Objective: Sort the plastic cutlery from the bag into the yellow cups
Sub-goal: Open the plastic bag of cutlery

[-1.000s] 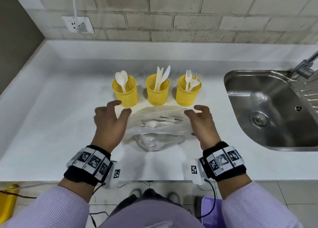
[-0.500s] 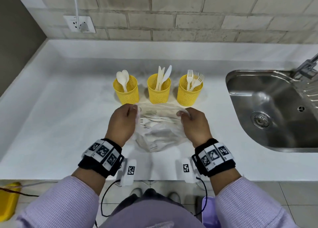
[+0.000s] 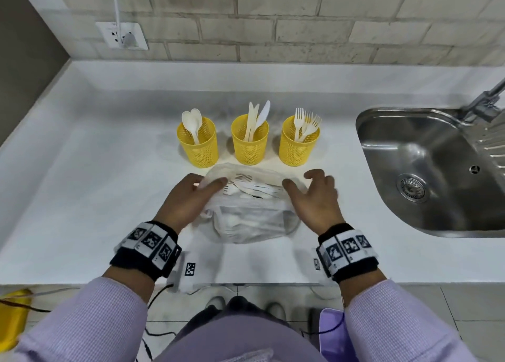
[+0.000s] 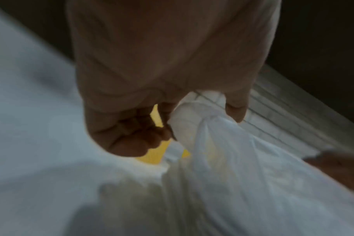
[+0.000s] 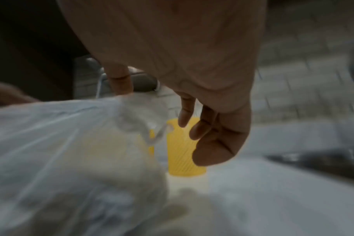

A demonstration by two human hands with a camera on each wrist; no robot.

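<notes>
A clear plastic bag (image 3: pixel 251 214) lies on the white counter (image 3: pixel 90 197), just in front of three yellow mesh cups standing in a row. Its mouth faces the cups and is pulled open, with white cutlery (image 3: pixel 254 191) showing inside.

The left hand (image 3: pixel 185 200) grips the bag's left rim: in the left wrist view a bunch of film is pinched between the thumb and the curled fingers (image 4: pixel 131 132). The right hand (image 3: pixel 314 197) is at the right rim with its fingers loosely spread and slightly bent; in the right wrist view the thumb touches the film while the fingers (image 5: pixel 204 126) hang free of it, so the hand holds nothing firmly.

The left cup (image 3: pixel 199 143) holds spoons, the middle cup (image 3: pixel 250 140) knives, the right cup (image 3: pixel 299 141) forks, all handles down. A steel sink (image 3: pixel 426 170) is set into the counter to the right.
</notes>
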